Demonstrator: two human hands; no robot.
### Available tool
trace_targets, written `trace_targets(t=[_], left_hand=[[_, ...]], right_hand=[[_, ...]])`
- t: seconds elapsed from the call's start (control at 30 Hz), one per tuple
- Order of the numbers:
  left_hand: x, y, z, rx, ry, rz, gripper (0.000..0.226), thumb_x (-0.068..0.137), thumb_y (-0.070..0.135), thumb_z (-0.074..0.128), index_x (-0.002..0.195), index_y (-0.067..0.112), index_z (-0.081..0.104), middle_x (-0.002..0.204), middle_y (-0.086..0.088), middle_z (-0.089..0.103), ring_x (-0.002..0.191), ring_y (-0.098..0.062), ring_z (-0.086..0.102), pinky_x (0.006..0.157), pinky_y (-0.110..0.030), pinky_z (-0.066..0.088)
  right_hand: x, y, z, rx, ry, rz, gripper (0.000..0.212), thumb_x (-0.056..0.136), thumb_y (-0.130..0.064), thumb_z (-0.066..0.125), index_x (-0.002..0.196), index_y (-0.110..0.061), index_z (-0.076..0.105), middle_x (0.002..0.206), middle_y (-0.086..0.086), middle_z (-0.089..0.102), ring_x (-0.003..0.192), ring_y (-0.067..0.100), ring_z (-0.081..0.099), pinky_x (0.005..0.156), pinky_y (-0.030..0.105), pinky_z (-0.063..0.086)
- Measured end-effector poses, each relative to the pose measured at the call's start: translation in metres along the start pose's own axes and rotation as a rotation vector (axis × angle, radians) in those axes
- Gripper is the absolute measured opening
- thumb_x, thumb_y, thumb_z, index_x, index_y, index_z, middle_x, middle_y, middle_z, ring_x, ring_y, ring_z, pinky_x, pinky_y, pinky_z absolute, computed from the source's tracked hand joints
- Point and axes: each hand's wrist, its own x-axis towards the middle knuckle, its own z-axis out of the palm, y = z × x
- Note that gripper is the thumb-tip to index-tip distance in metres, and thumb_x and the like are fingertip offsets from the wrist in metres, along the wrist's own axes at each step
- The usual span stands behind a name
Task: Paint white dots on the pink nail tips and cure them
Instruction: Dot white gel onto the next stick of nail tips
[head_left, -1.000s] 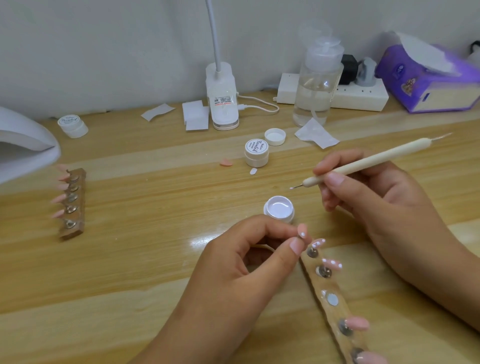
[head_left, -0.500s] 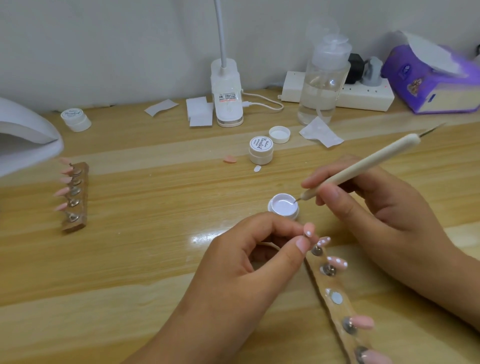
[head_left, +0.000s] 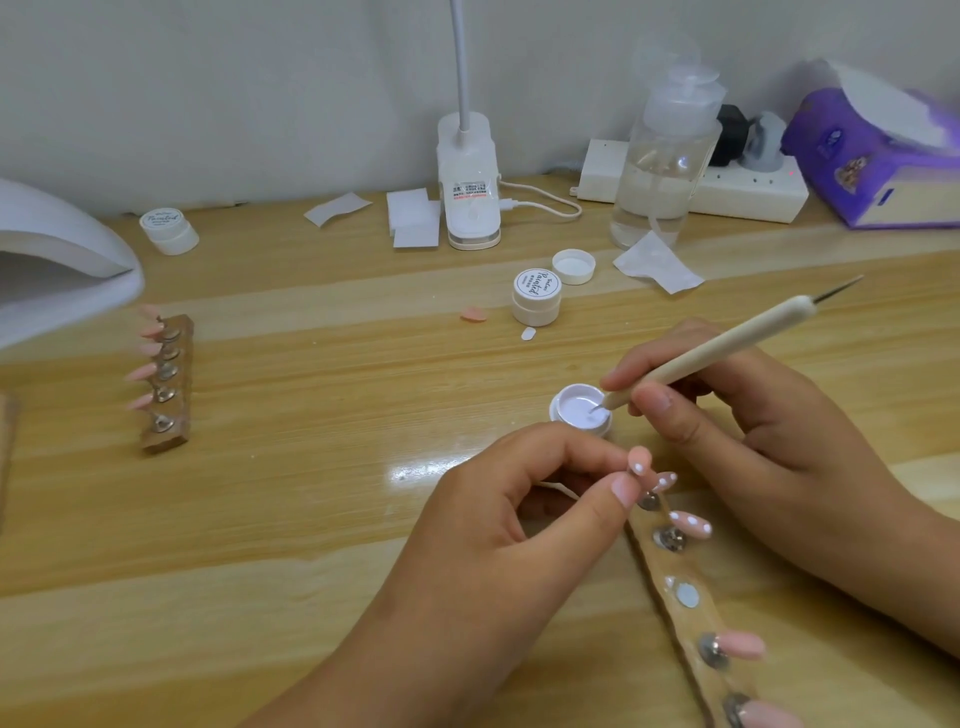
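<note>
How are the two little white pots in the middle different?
The nearer round white pot is open, showing white paint; the farther round white pot wears a lettered lid. The cream dotting tool dips its tip into the open pot; nothing touches the lidded pot. Both are small, round, white.

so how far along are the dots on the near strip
Done: two dotted tips on the near strip. In hand: the left hand pinches a partly dotted tip while the right hand dips the dotting tool in the open white pot. Left: two plain pink tips lower down, the far strip's seemingly plain tips, and curing under the lamp.
</note>
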Motion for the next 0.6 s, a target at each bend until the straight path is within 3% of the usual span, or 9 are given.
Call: trace_targets(t=[0.43, 0.6], left_hand=[[0.0003, 0.0011, 0.0006, -0.006, -0.002, -0.001, 0.020, 0.077, 0.046, 0.064, 0.089, 0.032, 0.072, 0.097, -0.005, 0.071, 0.094, -0.030, 0.065, 0.087, -0.045, 0.052], [0.0006, 0.0000, 0.0009, 0.006, 0.005, 0.000, 0.019, 0.076, 0.047, 0.064, 0.088, 0.034, 0.072, 0.096, -0.002, 0.072, 0.093, -0.025, 0.066, 0.089, -0.041, 0.053]], right_hand=[[0.0000, 0.0034, 0.0010, -0.016, -0.045, -0.005, 0.022, 0.095, -0.034, 0.048, 0.106, -0.022, 0.063, 0.101, -0.001, 0.065, 0.090, 0.022, 0.058, 0.074, 0.033, 0.046], [0.0001, -0.0009, -0.0011, 0.053, 0.012, -0.011, 0.019, 0.095, -0.027, 0.052, 0.107, -0.019, 0.064, 0.101, -0.006, 0.065, 0.091, 0.022, 0.062, 0.077, 0.036, 0.049]])
